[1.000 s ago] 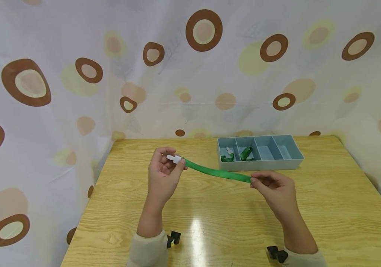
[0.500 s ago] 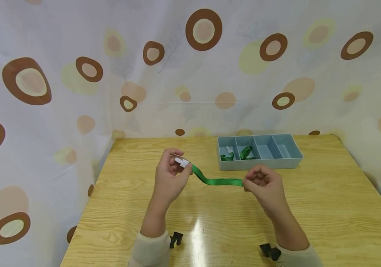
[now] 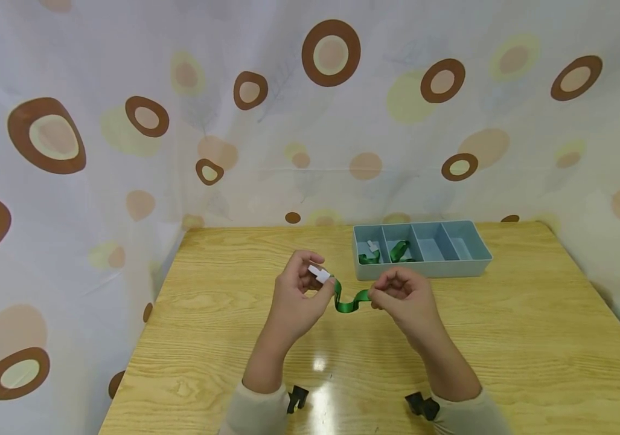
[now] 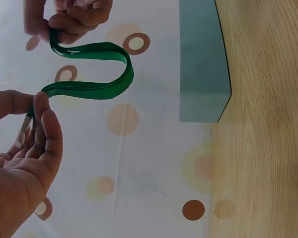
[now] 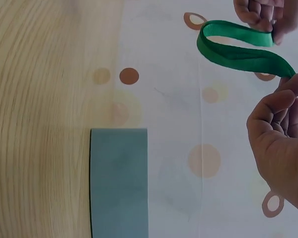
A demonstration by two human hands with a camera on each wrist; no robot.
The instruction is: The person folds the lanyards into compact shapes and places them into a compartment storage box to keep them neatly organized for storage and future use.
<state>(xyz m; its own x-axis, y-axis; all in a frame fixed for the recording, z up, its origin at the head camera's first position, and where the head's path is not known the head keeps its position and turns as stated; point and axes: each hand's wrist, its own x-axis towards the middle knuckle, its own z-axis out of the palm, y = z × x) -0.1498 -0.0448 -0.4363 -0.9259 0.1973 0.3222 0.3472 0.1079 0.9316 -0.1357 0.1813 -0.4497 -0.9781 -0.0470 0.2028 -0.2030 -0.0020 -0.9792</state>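
Note:
A green ribbon strap with a white plastic clip at one end is held up over the table. My left hand pinches it between thumb and fingers, just beside the clip. The opposite end is pinched by my right hand. Between the hands the strap sags in a U in the head view. From the left wrist, the strap appears as a sideways loop. In the right wrist view the same loop bends to the left, while the clip is mostly hidden by fingers.
A blue-grey box with several compartments stands at the back right of the wooden table. Its leftmost compartment has another green strap with a white clip, and the second has green ribbon. A patterned curtain surrounds the table.
My two hands have come closer together, the left moving rightward and the right leftward. The strap has gone from nearly straight to a slack, sagging bend.

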